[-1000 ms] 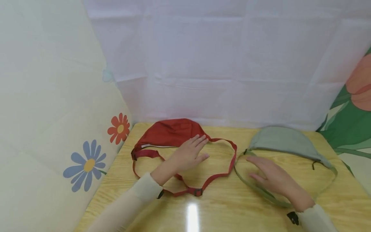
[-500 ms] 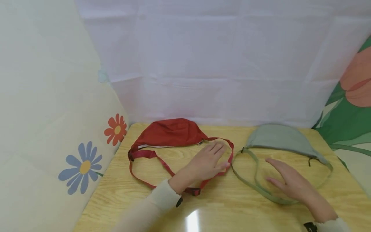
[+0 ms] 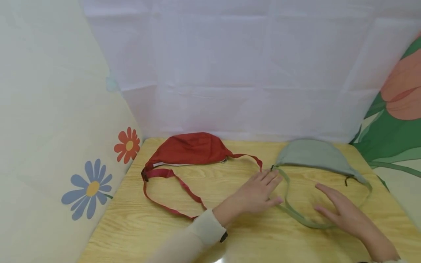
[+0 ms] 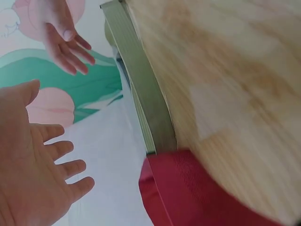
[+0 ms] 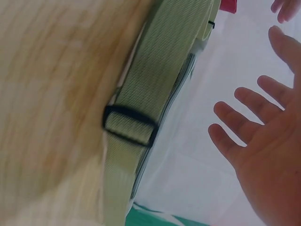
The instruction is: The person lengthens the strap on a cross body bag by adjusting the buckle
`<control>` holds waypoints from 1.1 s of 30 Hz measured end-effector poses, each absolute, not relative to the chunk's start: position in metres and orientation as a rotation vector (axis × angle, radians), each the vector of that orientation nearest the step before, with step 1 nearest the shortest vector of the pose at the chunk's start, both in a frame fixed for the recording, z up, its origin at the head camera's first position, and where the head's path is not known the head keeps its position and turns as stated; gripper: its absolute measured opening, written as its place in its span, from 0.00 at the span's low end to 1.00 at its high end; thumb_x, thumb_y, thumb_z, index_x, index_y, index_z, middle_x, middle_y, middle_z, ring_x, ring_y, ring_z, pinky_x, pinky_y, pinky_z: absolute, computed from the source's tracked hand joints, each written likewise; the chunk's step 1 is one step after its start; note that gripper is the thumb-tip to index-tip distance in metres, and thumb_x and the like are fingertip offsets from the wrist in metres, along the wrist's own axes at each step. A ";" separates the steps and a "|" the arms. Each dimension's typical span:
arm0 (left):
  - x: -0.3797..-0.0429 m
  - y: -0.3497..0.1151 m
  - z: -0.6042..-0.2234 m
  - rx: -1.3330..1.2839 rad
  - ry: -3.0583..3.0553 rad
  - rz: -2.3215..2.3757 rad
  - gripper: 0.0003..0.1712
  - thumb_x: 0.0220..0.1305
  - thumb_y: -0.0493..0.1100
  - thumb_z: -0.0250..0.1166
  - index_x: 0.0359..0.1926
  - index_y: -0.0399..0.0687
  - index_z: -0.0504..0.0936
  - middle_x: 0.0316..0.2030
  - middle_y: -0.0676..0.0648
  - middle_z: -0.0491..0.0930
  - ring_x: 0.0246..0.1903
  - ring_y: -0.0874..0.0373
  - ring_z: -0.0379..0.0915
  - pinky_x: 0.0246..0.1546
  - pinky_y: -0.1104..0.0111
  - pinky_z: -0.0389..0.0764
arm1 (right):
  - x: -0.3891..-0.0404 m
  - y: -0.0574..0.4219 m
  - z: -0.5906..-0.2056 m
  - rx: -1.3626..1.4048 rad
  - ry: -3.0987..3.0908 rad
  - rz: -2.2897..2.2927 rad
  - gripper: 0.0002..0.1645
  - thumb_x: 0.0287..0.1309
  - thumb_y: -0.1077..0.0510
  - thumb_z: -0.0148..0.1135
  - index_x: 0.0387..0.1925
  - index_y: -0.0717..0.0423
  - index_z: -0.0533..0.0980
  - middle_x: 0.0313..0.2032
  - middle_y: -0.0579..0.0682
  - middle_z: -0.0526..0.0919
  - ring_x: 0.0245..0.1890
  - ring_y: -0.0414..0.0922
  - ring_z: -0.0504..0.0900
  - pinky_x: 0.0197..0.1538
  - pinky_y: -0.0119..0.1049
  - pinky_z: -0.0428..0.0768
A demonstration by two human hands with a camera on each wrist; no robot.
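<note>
A red waist bag (image 3: 190, 149) lies toward the back left of the wooden table, its red strap (image 4: 174, 188) looped in front of it. To the right lies a grey-green waist bag (image 3: 314, 155), with a green strap (image 5: 160, 61) that carries a black slider (image 5: 129, 125). My left hand (image 3: 258, 191), fingers extended and holding nothing, hovers between the two bags and hides part of both straps in the head view. Over the green strap's loop is my right hand (image 3: 345, 212), fingers spread and holding nothing, as the right wrist view (image 5: 268, 122) also shows.
Behind the wooden table (image 3: 131, 233) hangs a white cloth (image 3: 230, 73). A cream panel with printed flowers (image 3: 93, 189) stands along the left side. Another panel with a large printed tulip (image 3: 402, 91) borders the right side.
My left hand has moved right, from the red bag's edge across its strap to the gap between the bags. My right hand has shifted right and slightly down. Both bags lie as before.
</note>
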State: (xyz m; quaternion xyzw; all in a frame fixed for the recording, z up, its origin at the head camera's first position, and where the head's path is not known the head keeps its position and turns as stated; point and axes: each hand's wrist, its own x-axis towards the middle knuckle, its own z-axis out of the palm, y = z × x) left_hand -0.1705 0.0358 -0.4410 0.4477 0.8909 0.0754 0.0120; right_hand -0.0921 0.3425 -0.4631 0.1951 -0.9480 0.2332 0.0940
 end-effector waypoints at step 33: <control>-0.154 0.121 -0.473 1.439 2.486 -0.016 0.40 0.72 0.73 0.44 0.79 0.71 0.53 0.80 0.60 0.44 0.79 0.59 0.34 0.78 0.60 0.41 | -0.078 0.398 -0.498 0.631 -2.865 0.562 0.37 0.45 0.50 0.81 0.57 0.58 0.78 0.56 0.61 0.81 0.57 0.67 0.75 0.54 0.58 0.75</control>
